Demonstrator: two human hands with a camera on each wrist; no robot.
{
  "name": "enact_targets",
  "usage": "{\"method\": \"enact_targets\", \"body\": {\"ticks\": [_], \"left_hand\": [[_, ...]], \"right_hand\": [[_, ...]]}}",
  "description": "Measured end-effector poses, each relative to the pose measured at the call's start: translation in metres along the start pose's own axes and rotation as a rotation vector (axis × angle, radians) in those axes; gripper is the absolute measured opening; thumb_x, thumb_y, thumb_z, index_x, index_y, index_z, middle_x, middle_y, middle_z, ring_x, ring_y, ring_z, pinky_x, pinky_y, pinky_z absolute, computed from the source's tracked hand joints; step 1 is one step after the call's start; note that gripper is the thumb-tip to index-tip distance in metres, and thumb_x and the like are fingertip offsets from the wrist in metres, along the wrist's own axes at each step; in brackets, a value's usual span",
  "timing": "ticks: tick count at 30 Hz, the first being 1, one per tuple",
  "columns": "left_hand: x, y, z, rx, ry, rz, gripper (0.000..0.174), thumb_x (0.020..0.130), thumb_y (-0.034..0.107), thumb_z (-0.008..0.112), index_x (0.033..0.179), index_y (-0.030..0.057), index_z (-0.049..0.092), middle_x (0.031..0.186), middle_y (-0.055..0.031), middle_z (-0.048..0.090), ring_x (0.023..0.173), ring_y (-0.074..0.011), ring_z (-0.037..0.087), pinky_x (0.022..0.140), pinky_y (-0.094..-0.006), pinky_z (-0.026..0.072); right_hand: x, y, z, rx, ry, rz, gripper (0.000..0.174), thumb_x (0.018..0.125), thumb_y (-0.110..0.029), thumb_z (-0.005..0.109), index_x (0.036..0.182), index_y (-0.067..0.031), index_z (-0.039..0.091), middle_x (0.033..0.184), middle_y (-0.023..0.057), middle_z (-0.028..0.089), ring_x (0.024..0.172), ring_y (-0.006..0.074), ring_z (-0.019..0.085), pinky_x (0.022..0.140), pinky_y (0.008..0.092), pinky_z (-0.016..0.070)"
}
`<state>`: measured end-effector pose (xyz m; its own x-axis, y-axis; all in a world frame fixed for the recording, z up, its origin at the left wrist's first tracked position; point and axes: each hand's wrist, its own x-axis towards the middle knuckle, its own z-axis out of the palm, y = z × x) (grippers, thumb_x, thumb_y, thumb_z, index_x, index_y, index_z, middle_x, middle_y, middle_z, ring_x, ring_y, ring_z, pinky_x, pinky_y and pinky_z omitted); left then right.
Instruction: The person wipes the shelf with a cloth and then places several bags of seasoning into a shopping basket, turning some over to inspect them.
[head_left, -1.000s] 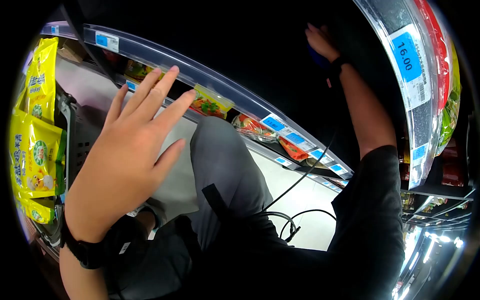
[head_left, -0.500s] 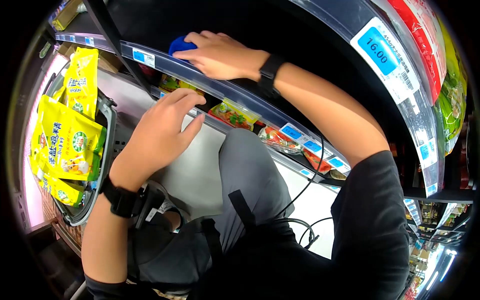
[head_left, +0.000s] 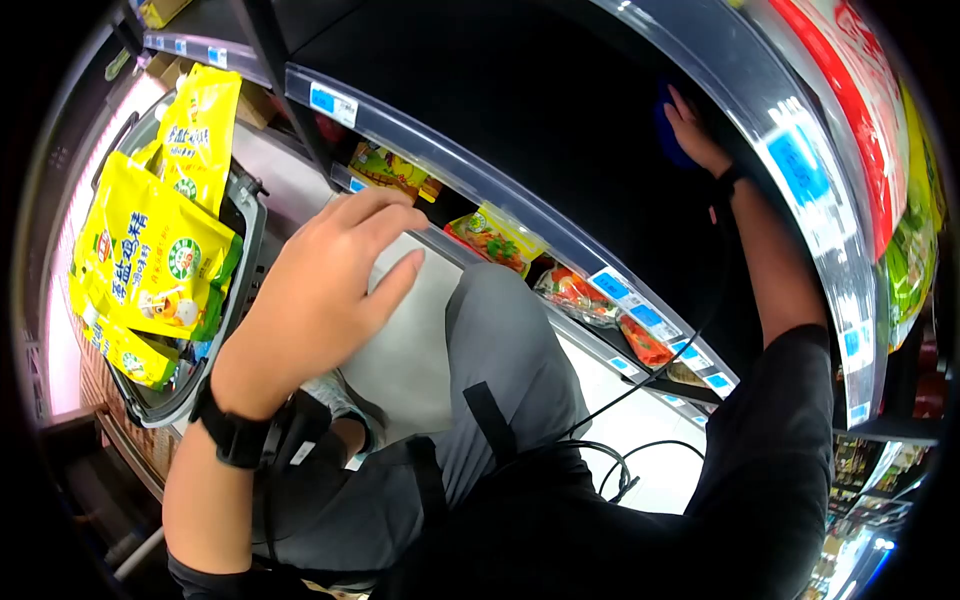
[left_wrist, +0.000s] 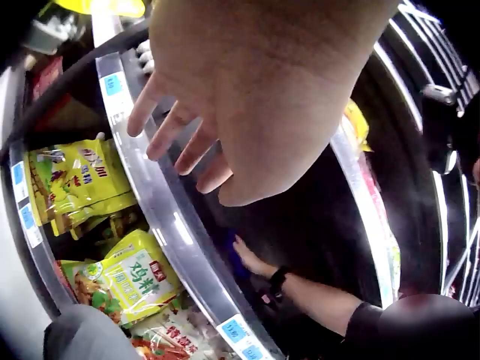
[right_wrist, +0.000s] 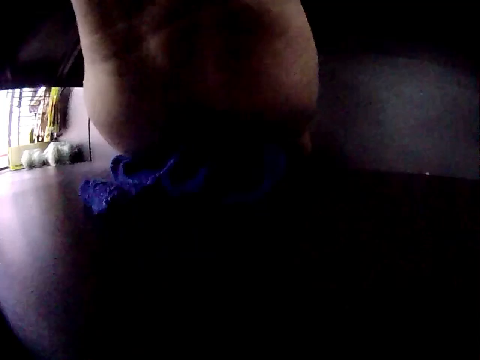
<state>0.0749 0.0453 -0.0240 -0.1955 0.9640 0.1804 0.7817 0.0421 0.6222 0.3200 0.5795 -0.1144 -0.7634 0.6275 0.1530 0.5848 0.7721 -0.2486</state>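
Blue cloth, rumpled along one edge, under the right hand, deep on a dark shelf toward the far right. Bare forearm stretched in over the shelf from a black sleeve, with a black wristband just behind the hand. Heel of the palm low over the cloth in the right wrist view; fingers lost in shadow there, small and dim from the head. Cannot tell from these views: cloth pinched, or only pressed flat.

Left hand in the air at the near left, well apart from the cloth. Fingers spread in the left wrist view and loosely bent, thumb standing off to the right from the head.

Along the dark shelf's front, a clear strip with blue-and-white price tags. Below it on a lower shelf, left to right, a green-and-yellow packet, a clear bag with red markings, and a red packet.

At the left, a grey basket heaped with yellow packets. At the right, a red-and-white bag above a green packet. Grey trouser knee in the near middle, a black cable to its right.
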Motion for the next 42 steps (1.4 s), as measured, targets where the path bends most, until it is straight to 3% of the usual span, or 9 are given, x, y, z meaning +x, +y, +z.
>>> {"method": "enact_targets", "body": {"ticks": [3,11,17,20,26,31,34,38,42], "left_hand": [[-0.013,0.008,-0.015,-0.021,0.015,-0.015,0.022,0.087,0.009,0.062,0.108,0.0018,0.06,0.121,-0.0155,0.058,0.11,-0.0349,0.056,0.094,-0.0385,0.0455],[-0.036,0.004,-0.039,0.054,0.06,-0.046,0.022,0.084,0.007,0.064,0.105,0.002,0.06,0.119,-0.0161,0.058,0.107,-0.0365,0.057,0.092,-0.0402,0.0462],[-0.05,0.003,-0.047,0.048,0.071,-0.092,0.023,0.08,0.006,0.066,0.102,0.0025,0.062,0.116,-0.0159,0.058,0.105,-0.0369,0.057,0.091,-0.0414,0.0466],[-0.061,0.008,-0.047,0.038,0.075,-0.132,0.024,0.078,0.006,0.067,0.101,0.0027,0.062,0.115,-0.0156,0.059,0.104,-0.0366,0.057,0.091,-0.0414,0.0467],[-0.086,0.018,-0.051,0.023,0.089,-0.239,0.026,0.076,0.006,0.068,0.101,0.0022,0.063,0.116,-0.0156,0.059,0.105,-0.0361,0.057,0.09,-0.0417,0.0469],[-0.101,0.02,-0.052,0.051,0.112,-0.292,0.025,0.076,0.006,0.068,0.101,0.0021,0.063,0.117,-0.0158,0.059,0.107,-0.0366,0.057,0.091,-0.0413,0.0466],[-0.099,0.02,-0.051,0.067,0.129,-0.286,0.024,0.078,0.006,0.068,0.101,0.0022,0.063,0.117,-0.0157,0.059,0.106,-0.0366,0.057,0.091,-0.041,0.0466],[-0.084,0.02,-0.051,0.074,0.156,-0.212,0.022,0.082,0.007,0.067,0.103,0.0024,0.061,0.116,-0.0154,0.059,0.104,-0.0365,0.058,0.09,-0.0405,0.0471],[-0.059,0.016,-0.042,0.076,0.15,-0.119,0.02,0.084,0.008,0.065,0.103,0.0025,0.06,0.115,-0.0154,0.059,0.103,-0.0367,0.058,0.089,-0.04,0.0475]], "right_hand": [[0.014,0.007,0.007,-0.178,-0.023,0.019,0.054,0.102,-0.039,0.038,0.15,-0.0143,0.031,0.156,0.0209,0.024,0.145,0.0345,0.02,0.118,0.0402,0.0177],[0.049,-0.058,0.0,0.003,-0.22,0.057,0.053,0.102,-0.035,0.037,0.151,-0.0162,0.03,0.158,0.0238,0.013,0.147,0.0351,0.011,0.118,0.042,0.0138],[0.11,-0.1,0.033,-0.149,-0.135,-0.035,0.05,0.099,-0.029,0.04,0.147,-0.0144,0.039,0.155,0.0208,0.025,0.144,0.0356,0.022,0.118,0.0398,0.0175],[0.157,-0.101,0.064,-0.029,-0.079,-0.145,0.049,0.096,-0.027,0.042,0.143,-0.0135,0.044,0.149,0.0277,0.033,0.139,0.0408,0.031,0.114,0.0424,0.0265],[0.185,-0.218,0.086,-0.056,-0.04,-0.327,0.049,0.096,-0.027,0.04,0.144,-0.0145,0.042,0.15,0.0226,0.034,0.136,0.0396,0.036,0.112,0.0433,0.0298],[0.177,-0.317,0.106,-0.038,-0.044,-0.525,0.048,0.096,-0.03,0.036,0.143,-0.0196,0.043,0.148,0.0141,0.039,0.132,0.0374,0.041,0.11,0.0444,0.0338],[0.153,-0.356,0.11,-0.07,-0.088,-0.563,0.048,0.097,-0.029,0.037,0.145,-0.0244,0.041,0.154,0.0146,0.03,0.137,0.0374,0.037,0.112,0.0458,0.0307],[0.106,-0.388,0.088,-0.116,-0.238,-0.591,0.047,0.101,-0.031,0.036,0.148,-0.0269,0.036,0.159,0.0113,0.022,0.144,0.0352,0.025,0.117,0.0478,0.0214],[0.065,-0.394,0.061,-0.093,-0.379,-0.581,0.05,0.098,-0.035,0.038,0.148,-0.0281,0.037,0.158,0.0149,0.022,0.142,0.0372,0.029,0.116,0.0472,0.0239]]}}
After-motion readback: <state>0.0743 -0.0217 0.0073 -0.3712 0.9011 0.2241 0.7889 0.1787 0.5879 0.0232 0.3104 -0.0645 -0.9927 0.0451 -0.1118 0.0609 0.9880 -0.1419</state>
